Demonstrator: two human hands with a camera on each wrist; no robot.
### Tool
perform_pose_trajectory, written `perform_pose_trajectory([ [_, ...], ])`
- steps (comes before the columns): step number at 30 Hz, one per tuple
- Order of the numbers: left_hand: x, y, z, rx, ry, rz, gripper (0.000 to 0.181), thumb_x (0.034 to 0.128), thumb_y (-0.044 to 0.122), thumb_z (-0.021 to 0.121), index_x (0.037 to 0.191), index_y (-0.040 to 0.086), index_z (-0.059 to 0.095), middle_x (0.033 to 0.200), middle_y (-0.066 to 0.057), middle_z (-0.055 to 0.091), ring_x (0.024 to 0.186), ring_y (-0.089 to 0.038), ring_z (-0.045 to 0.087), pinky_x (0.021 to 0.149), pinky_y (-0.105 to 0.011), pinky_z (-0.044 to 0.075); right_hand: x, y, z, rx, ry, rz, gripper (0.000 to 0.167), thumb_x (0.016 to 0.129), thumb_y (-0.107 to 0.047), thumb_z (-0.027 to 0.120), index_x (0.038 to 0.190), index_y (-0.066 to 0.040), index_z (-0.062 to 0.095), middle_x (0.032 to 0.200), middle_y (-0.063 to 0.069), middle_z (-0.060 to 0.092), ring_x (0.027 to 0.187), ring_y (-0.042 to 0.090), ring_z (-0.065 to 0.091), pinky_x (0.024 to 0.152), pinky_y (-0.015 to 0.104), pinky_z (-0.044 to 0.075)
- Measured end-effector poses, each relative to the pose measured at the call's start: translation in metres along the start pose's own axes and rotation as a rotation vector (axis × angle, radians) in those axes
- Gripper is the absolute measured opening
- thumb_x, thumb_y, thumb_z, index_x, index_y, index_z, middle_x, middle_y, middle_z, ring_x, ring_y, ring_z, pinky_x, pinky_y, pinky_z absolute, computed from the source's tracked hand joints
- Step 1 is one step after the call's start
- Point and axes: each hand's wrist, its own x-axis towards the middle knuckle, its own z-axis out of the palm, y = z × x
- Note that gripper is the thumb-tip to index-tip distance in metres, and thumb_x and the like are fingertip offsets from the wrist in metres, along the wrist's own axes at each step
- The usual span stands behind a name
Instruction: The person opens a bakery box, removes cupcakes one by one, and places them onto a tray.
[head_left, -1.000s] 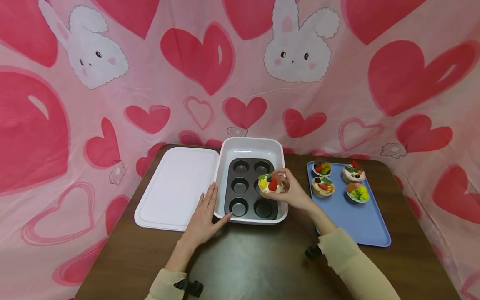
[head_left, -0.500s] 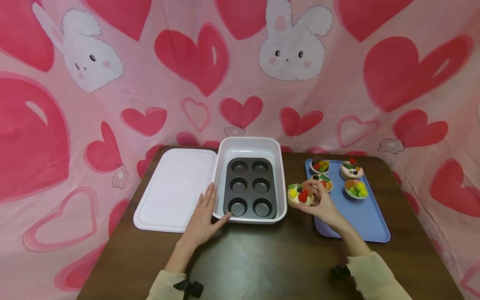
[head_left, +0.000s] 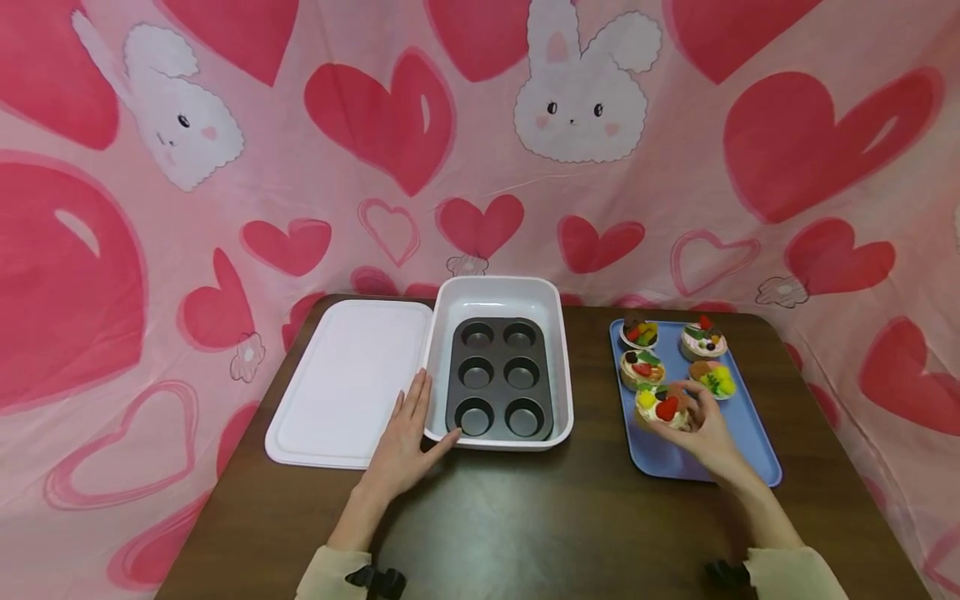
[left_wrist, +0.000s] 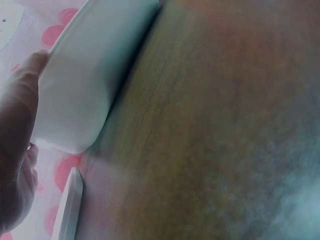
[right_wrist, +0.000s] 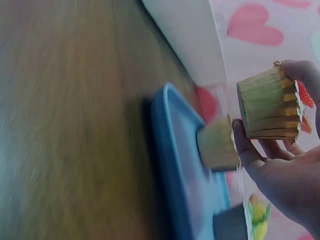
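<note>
My right hand (head_left: 708,433) grips a fruit-topped cupcake (head_left: 663,408) by its sides, over the left part of the blue tray (head_left: 675,454). In the right wrist view the pleated paper cup of that cupcake (right_wrist: 270,107) shows between thumb and fingers, raised off the tray. My left hand (head_left: 405,442) lies with straight fingers along the near left corner of the white container (head_left: 567,392), thumb at its front rim. Inside that container stands a dark muffin tin (head_left: 498,392) with several bare cups. The left wrist view shows the container's outer wall (left_wrist: 75,100) beside the hand.
Several more cupcakes, including a pink-creamed one (head_left: 703,340) and one with yellow fruit (head_left: 712,380), stand on the tray's far half. A white lid (head_left: 348,383) lies left of the container. A heart-patterned cloth (head_left: 480,167) hangs behind the brown table (head_left: 525,517).
My right hand has carried the cupcake rightward, from over the muffin tin to over the blue tray. A muffin cup hidden before is now visible. My left hand has stayed at the container.
</note>
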Motion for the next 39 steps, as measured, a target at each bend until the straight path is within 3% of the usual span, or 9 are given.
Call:
perform_pose_trajectory([
  [8, 0.000, -0.002, -0.001, 0.003, 0.009, -0.007, 0.108, 0.0988, 0.059, 0.072, 0.176, 0.005, 0.019, 0.187, -0.009, 0.013, 0.173, -0.033, 0.022, 0.139, -0.061, 0.022, -0.011, 0.020, -0.026, -0.078, 0.066, 0.167, 0.066, 0.100, -0.011, 0.080, 0.140, -0.043, 0.038, 0.122, -0.041, 0.046, 0.111, -0.023, 0.043, 0.090, 0.001, 0.036],
  [14, 0.000, -0.003, 0.000, 0.005, -0.005, -0.013, 0.108, 0.0991, 0.060, 0.071, 0.176, 0.006, 0.018, 0.188, -0.008, 0.011, 0.173, -0.032, 0.020, 0.140, -0.060, 0.020, -0.018, 0.038, -0.040, -0.086, 0.152, 0.193, 0.065, 0.098, -0.007, 0.081, 0.134, -0.040, 0.039, 0.109, -0.048, 0.051, 0.104, -0.026, 0.048, 0.086, 0.000, 0.040],
  [22, 0.000, -0.002, 0.002, 0.007, -0.009, -0.012, 0.108, 0.0992, 0.059, 0.072, 0.176, 0.006, 0.018, 0.188, -0.008, 0.012, 0.174, -0.031, 0.019, 0.140, -0.059, 0.021, -0.027, 0.052, -0.053, -0.187, 0.218, 0.210, 0.066, 0.096, -0.012, 0.085, 0.134, -0.036, 0.037, 0.099, -0.045, 0.052, 0.094, -0.021, 0.051, 0.079, 0.001, 0.045],
  [25, 0.000, -0.002, 0.002, 0.007, -0.004, -0.007, 0.108, 0.0992, 0.059, 0.072, 0.176, 0.006, 0.018, 0.188, -0.009, 0.012, 0.173, -0.032, 0.020, 0.139, -0.060, 0.021, -0.029, 0.052, -0.055, -0.254, 0.220, 0.185, 0.067, 0.094, -0.012, 0.087, 0.140, -0.021, 0.040, 0.108, -0.030, 0.057, 0.095, -0.025, 0.048, 0.080, -0.001, 0.043],
  [29, 0.000, -0.002, 0.003, 0.009, 0.002, -0.003, 0.108, 0.0991, 0.059, 0.072, 0.176, 0.005, 0.018, 0.187, -0.010, 0.013, 0.173, -0.033, 0.021, 0.139, -0.061, 0.022, -0.030, 0.053, -0.055, -0.338, 0.208, 0.132, 0.080, 0.093, -0.009, 0.088, 0.149, 0.004, 0.034, 0.130, 0.015, 0.064, 0.098, -0.028, 0.042, 0.081, -0.004, 0.036],
  [31, 0.000, -0.002, 0.003, 0.007, 0.001, -0.004, 0.108, 0.0991, 0.059, 0.072, 0.176, 0.006, 0.018, 0.187, -0.009, 0.013, 0.173, -0.033, 0.021, 0.139, -0.060, 0.022, -0.030, 0.053, -0.056, -0.373, 0.200, 0.129, 0.085, 0.094, -0.012, 0.088, 0.153, 0.009, 0.030, 0.139, 0.034, 0.058, 0.098, -0.026, 0.038, 0.080, -0.003, 0.034],
  [36, 0.000, -0.002, 0.003, 0.002, 0.001, -0.002, 0.108, 0.0990, 0.059, 0.072, 0.176, 0.006, 0.018, 0.188, -0.009, 0.012, 0.173, -0.033, 0.021, 0.139, -0.061, 0.022, -0.032, 0.052, -0.061, -0.435, 0.200, 0.164, 0.087, 0.097, -0.023, 0.087, 0.158, 0.007, 0.034, 0.149, 0.040, 0.050, 0.103, -0.018, 0.035, 0.080, -0.001, 0.029],
  [38, 0.000, -0.002, 0.003, 0.003, 0.011, 0.009, 0.108, 0.0987, 0.058, 0.073, 0.176, 0.004, 0.020, 0.187, -0.011, 0.014, 0.172, -0.034, 0.024, 0.138, -0.062, 0.024, -0.033, 0.051, -0.062, -0.470, 0.203, 0.177, 0.087, 0.097, -0.027, 0.086, 0.159, 0.008, 0.035, 0.150, 0.039, 0.050, 0.112, -0.004, 0.046, 0.082, 0.003, 0.031],
  [39, 0.000, -0.002, 0.002, 0.002, 0.016, 0.013, 0.108, 0.0985, 0.058, 0.073, 0.175, 0.004, 0.021, 0.187, -0.011, 0.015, 0.172, -0.035, 0.025, 0.137, -0.063, 0.025, -0.034, 0.050, -0.063, -0.486, 0.203, 0.185, 0.087, 0.098, -0.028, 0.086, 0.159, 0.008, 0.035, 0.150, 0.039, 0.050, 0.118, 0.008, 0.052, 0.091, 0.006, 0.038],
])
